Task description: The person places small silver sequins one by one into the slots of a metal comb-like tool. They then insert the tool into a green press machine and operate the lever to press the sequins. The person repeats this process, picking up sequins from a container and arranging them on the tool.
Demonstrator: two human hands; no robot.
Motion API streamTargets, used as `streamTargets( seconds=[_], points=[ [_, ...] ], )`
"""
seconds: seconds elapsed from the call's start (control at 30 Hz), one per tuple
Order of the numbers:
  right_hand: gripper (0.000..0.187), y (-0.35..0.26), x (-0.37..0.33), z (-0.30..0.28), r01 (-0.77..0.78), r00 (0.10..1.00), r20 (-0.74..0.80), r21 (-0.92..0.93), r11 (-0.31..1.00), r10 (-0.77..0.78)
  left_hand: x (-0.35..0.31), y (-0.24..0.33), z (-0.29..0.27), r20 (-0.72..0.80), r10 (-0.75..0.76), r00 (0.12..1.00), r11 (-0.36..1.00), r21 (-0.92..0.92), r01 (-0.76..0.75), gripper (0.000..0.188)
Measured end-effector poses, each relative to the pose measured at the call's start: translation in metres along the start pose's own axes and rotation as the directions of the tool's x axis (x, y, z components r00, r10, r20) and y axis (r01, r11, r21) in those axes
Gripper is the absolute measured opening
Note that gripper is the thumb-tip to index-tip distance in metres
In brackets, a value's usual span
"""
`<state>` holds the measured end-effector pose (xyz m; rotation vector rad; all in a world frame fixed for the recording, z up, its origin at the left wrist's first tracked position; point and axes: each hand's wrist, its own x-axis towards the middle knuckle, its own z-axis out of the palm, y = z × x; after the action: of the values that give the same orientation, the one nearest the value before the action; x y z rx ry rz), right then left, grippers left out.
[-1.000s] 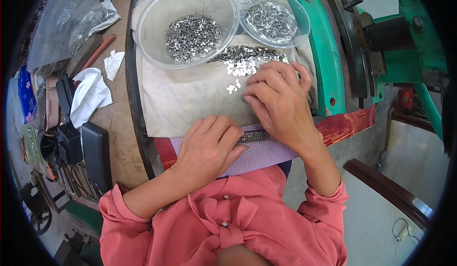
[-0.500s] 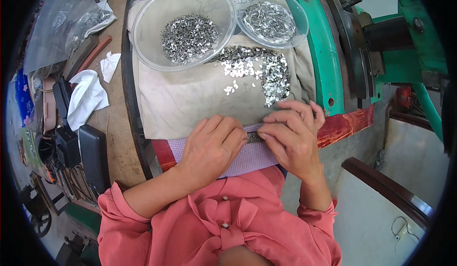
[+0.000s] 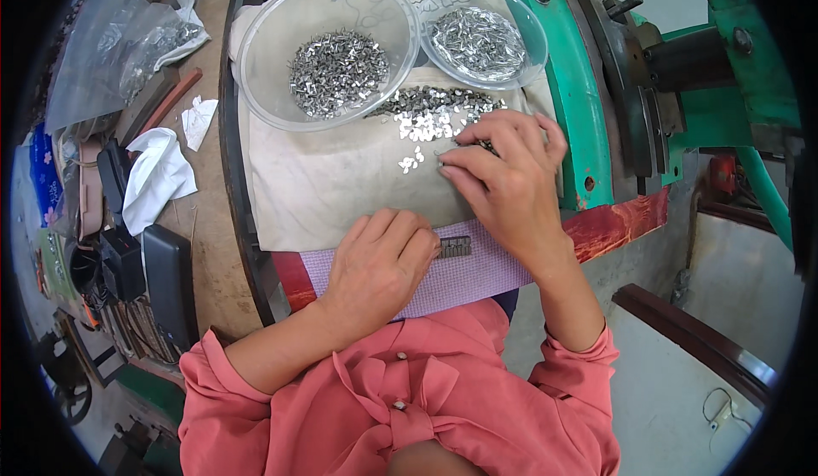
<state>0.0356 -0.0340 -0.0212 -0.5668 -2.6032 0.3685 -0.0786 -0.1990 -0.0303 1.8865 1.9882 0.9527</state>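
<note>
My left hand [image 3: 375, 263] is closed, its fingertips pressed at the left end of a short grey ribbed metal strip [image 3: 455, 247] on a lilac checked cloth [image 3: 494, 259]. The fingers hide that end. My right hand [image 3: 515, 182] is over the right part of a spread of small flat metal pieces [image 3: 426, 125] on the beige cloth [image 3: 341, 190]. Its thumb and forefinger nearly meet beside the shiny pieces; anything between them is too small to make out. Part of the spread is hidden under this hand.
Behind are a large clear bowl [image 3: 247, 75] of small metal bits and a smaller clear bowl [image 3: 538, 46] of thin metal slivers. A green machine [image 3: 584, 144] stands at the right. To the left, a wooden bench [image 3: 209, 254] carries a white cloth [image 3: 159, 178] and a black case [image 3: 169, 280].
My right hand has moved up and away from the metal strip to the small flat pieces, uncovering the strip's right end. My left hand has stayed at the strip.
</note>
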Motion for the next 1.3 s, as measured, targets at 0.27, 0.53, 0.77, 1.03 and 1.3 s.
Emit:
streamTargets(
  seconds=[0.27, 0.53, 0.77, 1.03, 1.3],
  points=[
    [0.013, -0.008, 0.001, -0.003, -0.012, 0.999, 0.044, 0.014, 1.000, 0.011, -0.002, -0.001, -0.005, 0.015, 0.009, 1.000, 0.998, -0.057, -0.008, 0.025],
    [0.010, -0.003, 0.000, 0.004, -0.021, 0.999, 0.027, 0.023, 1.000, 0.020, -0.002, -0.002, -0.004, 0.026, 0.021, 0.999, 0.998, -0.068, -0.019, 0.025],
    [0.008, -0.008, -0.042, -0.027, -0.099, 0.991, 0.112, 0.201, 0.975, 0.077, 0.003, 0.002, -0.009, 0.054, 0.007, 0.999, 0.998, -0.062, -0.004, 0.027],
    [0.013, -0.017, -0.074, -0.032, -0.179, 0.978, 0.139, 0.204, 0.963, 0.153, 0.008, 0.004, -0.001, 0.084, 0.061, 0.995, 0.998, -0.012, -0.060, 0.025],
    [0.015, -0.021, -0.074, -0.025, -0.125, 0.991, 0.057, 0.142, 0.982, 0.118, 0.005, 0.007, -0.011, 0.081, -0.038, 0.996, 0.996, -0.078, 0.045, 0.025]
  ],
)
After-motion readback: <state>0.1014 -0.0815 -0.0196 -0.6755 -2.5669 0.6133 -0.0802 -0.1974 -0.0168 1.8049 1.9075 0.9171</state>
